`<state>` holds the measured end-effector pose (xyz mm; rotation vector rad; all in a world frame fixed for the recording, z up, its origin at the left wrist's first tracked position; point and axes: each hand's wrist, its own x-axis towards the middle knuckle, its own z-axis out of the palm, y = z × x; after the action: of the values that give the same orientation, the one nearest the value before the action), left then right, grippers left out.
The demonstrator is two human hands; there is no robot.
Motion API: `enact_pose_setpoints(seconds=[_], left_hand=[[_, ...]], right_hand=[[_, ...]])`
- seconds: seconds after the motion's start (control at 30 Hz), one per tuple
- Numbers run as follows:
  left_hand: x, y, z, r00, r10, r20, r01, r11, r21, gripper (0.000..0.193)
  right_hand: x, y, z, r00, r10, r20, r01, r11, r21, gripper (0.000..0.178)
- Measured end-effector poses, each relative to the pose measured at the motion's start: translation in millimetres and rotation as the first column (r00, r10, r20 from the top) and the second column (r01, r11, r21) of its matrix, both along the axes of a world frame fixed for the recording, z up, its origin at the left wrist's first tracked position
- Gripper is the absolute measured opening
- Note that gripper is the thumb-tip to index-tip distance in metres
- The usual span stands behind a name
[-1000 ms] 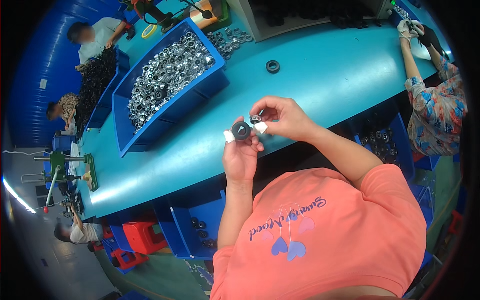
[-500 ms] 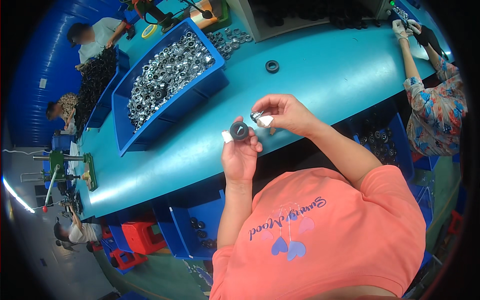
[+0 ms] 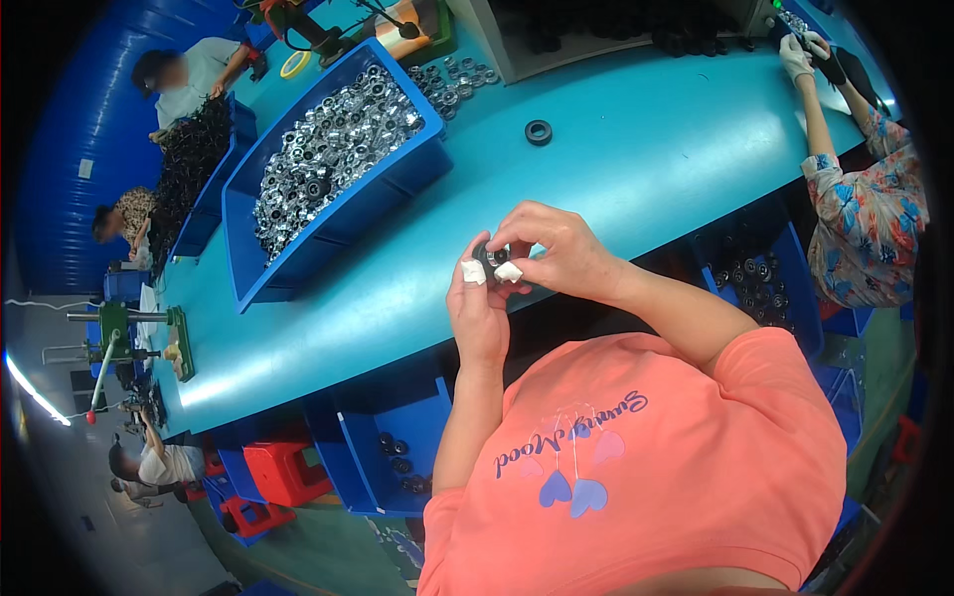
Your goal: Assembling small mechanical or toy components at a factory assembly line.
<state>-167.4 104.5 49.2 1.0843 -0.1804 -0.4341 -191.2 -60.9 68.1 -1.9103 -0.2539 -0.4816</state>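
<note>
My left hand (image 3: 481,316) is closed around a black ring (image 3: 481,256), its thumb wrapped in white. Against that ring, my right hand (image 3: 558,248) pinches a small round metal part (image 3: 497,256), and white wrapping covers its thumb too. The two parts touch or overlap between my fingers; whether one sits inside the other I cannot tell. Both hands are above the near edge of the teal table (image 3: 596,179). Another black ring (image 3: 538,132) lies on the table beyond them.
A blue bin (image 3: 348,214) full of shiny metal parts stands at the left, with loose metal parts (image 3: 462,79) behind it. Below the table, a blue bin (image 3: 383,437) holds some black rings. A co-worker's gloved hands (image 3: 800,58) are at the far right.
My right hand has moved left and brought the metal part against the black ring. The ring in my left hand has turned and shifted slightly right.
</note>
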Motion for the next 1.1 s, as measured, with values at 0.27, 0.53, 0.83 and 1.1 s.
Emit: enact_pose_setpoints(seconds=[0.27, 0.53, 0.83, 1.1], left_hand=[[-1, -2, -4, 1.0, 0.007, 0.017, -0.007, 1.0, 0.024, 0.046], [-4, -2, -5, 0.999, 0.04, 0.027, -0.04, 0.999, 0.006, 0.047], [0, 0, -9, 0.991, 0.053, 0.121, -0.062, 0.995, 0.075, 0.039], [3, 1, -7, 0.974, 0.097, 0.206, -0.119, 0.988, 0.094, 0.025]], right_hand=[[-5, 1, 1, 0.997, 0.026, -0.076, -0.022, 0.998, 0.051, 0.027], [-6, 6, -5, 0.997, -0.051, 0.062, 0.052, 0.999, -0.016, 0.028], [-10, 2, 16, 0.991, 0.096, -0.092, -0.088, 0.993, 0.079, 0.036], [-2, 0, -8, 0.853, 0.374, -0.364, -0.142, 0.837, 0.529, 0.042]])
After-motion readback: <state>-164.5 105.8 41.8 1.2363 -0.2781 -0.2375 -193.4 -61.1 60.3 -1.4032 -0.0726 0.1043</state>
